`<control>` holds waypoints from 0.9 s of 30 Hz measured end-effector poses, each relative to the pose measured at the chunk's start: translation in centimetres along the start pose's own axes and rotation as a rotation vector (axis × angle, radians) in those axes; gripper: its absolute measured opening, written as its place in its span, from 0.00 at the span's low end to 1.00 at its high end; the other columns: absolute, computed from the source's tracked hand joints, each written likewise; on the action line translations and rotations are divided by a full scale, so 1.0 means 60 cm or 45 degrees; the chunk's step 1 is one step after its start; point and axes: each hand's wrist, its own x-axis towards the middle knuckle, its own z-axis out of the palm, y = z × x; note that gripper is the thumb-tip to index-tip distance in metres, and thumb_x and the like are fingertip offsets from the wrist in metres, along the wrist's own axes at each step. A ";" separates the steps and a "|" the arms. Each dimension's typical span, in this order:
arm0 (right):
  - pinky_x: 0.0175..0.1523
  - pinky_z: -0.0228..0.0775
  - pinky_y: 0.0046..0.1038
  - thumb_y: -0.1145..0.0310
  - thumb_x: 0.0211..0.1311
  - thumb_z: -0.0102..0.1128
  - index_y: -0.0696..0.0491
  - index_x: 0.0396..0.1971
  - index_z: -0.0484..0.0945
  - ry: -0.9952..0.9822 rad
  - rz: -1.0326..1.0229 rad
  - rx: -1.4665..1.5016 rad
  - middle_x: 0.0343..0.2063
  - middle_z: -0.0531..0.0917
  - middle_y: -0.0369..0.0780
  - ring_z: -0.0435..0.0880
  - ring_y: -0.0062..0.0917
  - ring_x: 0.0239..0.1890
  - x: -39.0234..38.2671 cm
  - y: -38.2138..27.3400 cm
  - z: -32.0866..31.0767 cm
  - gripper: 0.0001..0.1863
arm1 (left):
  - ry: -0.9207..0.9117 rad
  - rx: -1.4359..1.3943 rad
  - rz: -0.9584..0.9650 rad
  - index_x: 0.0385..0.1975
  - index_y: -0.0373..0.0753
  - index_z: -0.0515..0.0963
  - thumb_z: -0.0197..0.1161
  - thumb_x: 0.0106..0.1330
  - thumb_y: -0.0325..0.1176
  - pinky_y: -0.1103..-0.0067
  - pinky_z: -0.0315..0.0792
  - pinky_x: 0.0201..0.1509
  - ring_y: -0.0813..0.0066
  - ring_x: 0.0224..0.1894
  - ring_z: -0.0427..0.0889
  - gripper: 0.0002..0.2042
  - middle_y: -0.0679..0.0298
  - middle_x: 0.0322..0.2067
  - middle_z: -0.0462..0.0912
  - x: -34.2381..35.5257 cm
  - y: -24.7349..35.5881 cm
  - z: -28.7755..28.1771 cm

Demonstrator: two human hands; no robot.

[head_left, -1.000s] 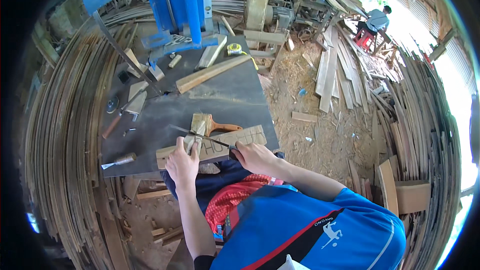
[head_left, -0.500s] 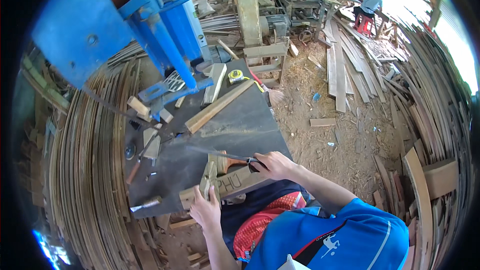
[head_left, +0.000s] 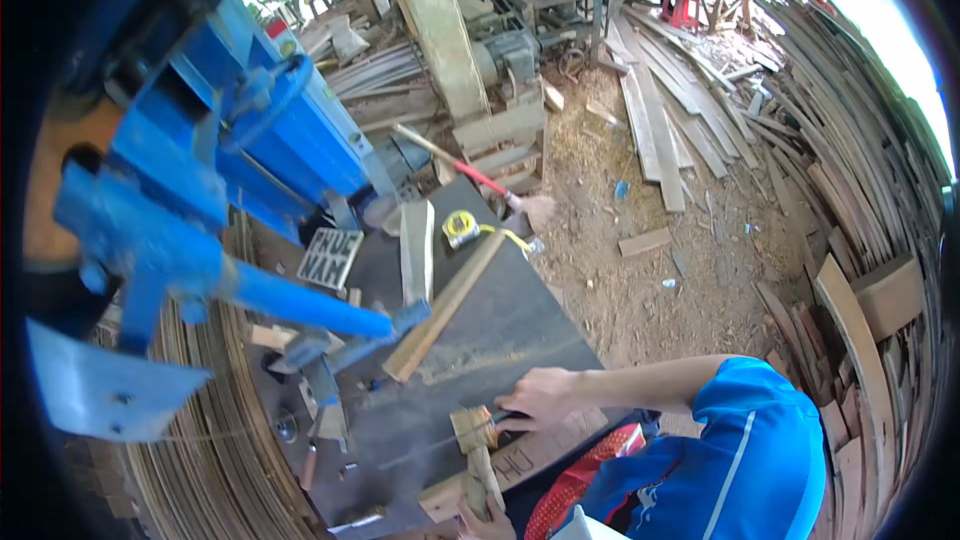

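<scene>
My right hand (head_left: 540,400) is closed round the dark grip of a tool with a long thin blade, blurred by motion, that points left past a pale wooden block (head_left: 473,428). Below it, at the lower edge, my left hand (head_left: 486,522) grips a short, rough-hewn piece of wood (head_left: 483,478). That piece stands up against the block; whether the two are joined I cannot tell. Both are over a board (head_left: 530,455) with dark lettering, lying along the near edge of the dark tabletop (head_left: 465,340). The fingertips of my left hand are partly hidden.
A blue machine (head_left: 290,290) juts over the table's left side. On the table lie a long wood strip (head_left: 445,308), a yellow tape measure (head_left: 461,228) and a lettered plate (head_left: 331,258). A red-handled brush (head_left: 485,180) is behind. Stacked planks (head_left: 860,190) line the right; a person sits far back.
My view has swung, so the blue machine looms larger and the table sits lower. My right hand has come left and nearer the block, with the blade now slanting down to the left.
</scene>
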 end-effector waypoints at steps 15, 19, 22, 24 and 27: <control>0.38 0.75 0.56 0.45 0.72 0.54 0.56 0.41 0.75 0.245 0.194 0.049 0.23 0.82 0.56 0.82 0.58 0.31 -0.100 -0.003 0.065 0.25 | -0.352 -0.241 -0.115 0.50 0.40 0.75 0.64 0.69 0.50 0.55 0.73 0.33 0.44 0.31 0.84 0.21 0.49 0.30 0.84 0.024 0.010 -0.017; 0.35 0.74 0.52 0.51 0.69 0.61 0.55 0.37 0.74 0.521 0.336 -0.009 0.23 0.81 0.55 0.82 0.57 0.30 -0.118 -0.055 0.090 0.20 | -0.215 -0.272 -0.044 0.49 0.42 0.75 0.64 0.68 0.50 0.54 0.73 0.33 0.45 0.31 0.84 0.20 0.50 0.28 0.85 0.015 0.006 -0.027; 0.35 0.75 0.49 0.52 0.68 0.63 0.57 0.37 0.77 0.707 0.280 0.059 0.24 0.83 0.53 0.82 0.57 0.29 -0.142 -0.082 0.117 0.20 | -0.264 -0.278 -0.065 0.49 0.43 0.74 0.64 0.69 0.49 0.53 0.74 0.34 0.43 0.32 0.85 0.19 0.48 0.28 0.84 0.022 0.007 -0.029; 0.35 0.75 0.48 0.54 0.67 0.64 0.59 0.38 0.78 0.856 0.092 0.123 0.25 0.84 0.52 0.83 0.57 0.28 -0.162 -0.094 0.135 0.19 | -0.246 -0.294 -0.054 0.49 0.43 0.73 0.63 0.69 0.49 0.52 0.74 0.35 0.42 0.33 0.85 0.18 0.47 0.28 0.85 0.029 0.002 -0.025; 0.21 0.62 0.29 0.58 0.72 0.60 0.56 0.38 0.77 0.348 0.576 0.888 0.21 0.77 0.37 0.74 0.22 0.18 -0.202 -0.166 0.106 0.15 | -0.235 -0.295 -0.071 0.49 0.44 0.72 0.62 0.70 0.48 0.52 0.75 0.35 0.43 0.34 0.85 0.17 0.47 0.29 0.85 0.027 0.002 -0.025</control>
